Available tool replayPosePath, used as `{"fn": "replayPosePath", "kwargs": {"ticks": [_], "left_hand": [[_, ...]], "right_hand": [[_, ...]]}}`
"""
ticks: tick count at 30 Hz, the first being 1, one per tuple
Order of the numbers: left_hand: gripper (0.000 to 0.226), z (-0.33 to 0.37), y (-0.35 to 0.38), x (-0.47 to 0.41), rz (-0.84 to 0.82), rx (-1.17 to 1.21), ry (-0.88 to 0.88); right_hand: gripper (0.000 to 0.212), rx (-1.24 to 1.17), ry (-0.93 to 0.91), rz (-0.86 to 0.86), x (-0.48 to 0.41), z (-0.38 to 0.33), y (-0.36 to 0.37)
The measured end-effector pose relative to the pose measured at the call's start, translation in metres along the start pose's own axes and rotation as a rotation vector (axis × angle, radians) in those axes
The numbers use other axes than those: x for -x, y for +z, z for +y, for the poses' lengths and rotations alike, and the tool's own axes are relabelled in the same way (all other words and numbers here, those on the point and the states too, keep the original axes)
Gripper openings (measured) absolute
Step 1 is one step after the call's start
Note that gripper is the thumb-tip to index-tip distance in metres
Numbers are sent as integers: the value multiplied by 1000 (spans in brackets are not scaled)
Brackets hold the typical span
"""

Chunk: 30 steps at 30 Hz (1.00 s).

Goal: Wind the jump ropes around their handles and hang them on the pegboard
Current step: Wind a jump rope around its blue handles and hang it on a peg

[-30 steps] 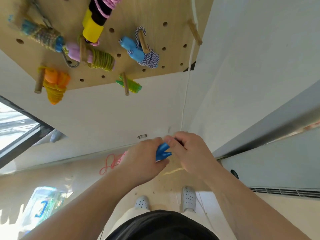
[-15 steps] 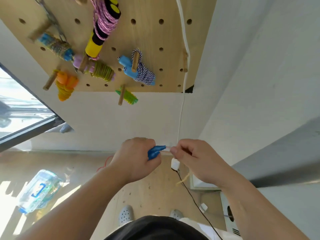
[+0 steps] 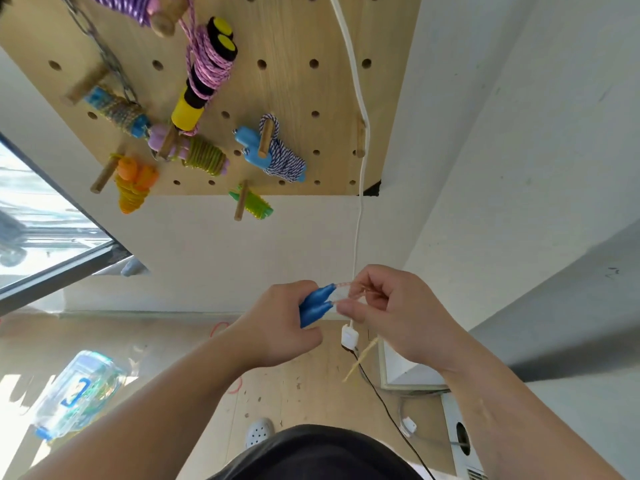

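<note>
I log right grip (image 3: 391, 313) drawn off left grip (image 3: 277, 327); left clasps blue handles (image 3: 317, 304), right pinches rope (image 3: 341, 289), now stretched between; winding begins, pegboard (image 3: 294, 36) hang pending

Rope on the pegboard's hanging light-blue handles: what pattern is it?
That rope is navy-and-white striped, clearest in the head view.

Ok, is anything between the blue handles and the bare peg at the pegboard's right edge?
Only the white cable: it hangs close past the bare peg and down to the right hand, which pinches the rope. Otherwise just open wall lies between that peg and the blue handles in the left hand's grip.
</note>
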State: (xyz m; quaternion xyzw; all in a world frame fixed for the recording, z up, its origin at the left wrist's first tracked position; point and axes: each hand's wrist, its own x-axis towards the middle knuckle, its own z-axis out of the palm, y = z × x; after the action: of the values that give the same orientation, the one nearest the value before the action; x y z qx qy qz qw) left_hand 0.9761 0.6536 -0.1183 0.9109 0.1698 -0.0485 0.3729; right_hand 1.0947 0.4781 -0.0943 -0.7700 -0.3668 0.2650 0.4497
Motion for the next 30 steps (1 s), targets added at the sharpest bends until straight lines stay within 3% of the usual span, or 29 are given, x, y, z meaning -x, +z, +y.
{"fn": "replayPosePath", "kwargs": {"ticks": [6,10,15,18,23,30], "left_hand": [[22,0,-11,-5,12,-120,-39],[26,8,-17,-8,13,-335,55],[10,17,-19,-9,87,174,3],[23,16,-18,-10,158,503,-100],[52,21,-17,-9,102,1063,-184],[30,33,-12,-12,195,1024,-133]], "right_hand": [[11,4,-121,56,0,-1,2],[15,34,-135,36,-4,-7,5],[17,-104,-75,82,-6,-13,11],[19,-123,-30,141,-9,-12,14],[17,-163,8,140,-10,-17,31],[19,-332,54,118,-9,-25,44]]}}
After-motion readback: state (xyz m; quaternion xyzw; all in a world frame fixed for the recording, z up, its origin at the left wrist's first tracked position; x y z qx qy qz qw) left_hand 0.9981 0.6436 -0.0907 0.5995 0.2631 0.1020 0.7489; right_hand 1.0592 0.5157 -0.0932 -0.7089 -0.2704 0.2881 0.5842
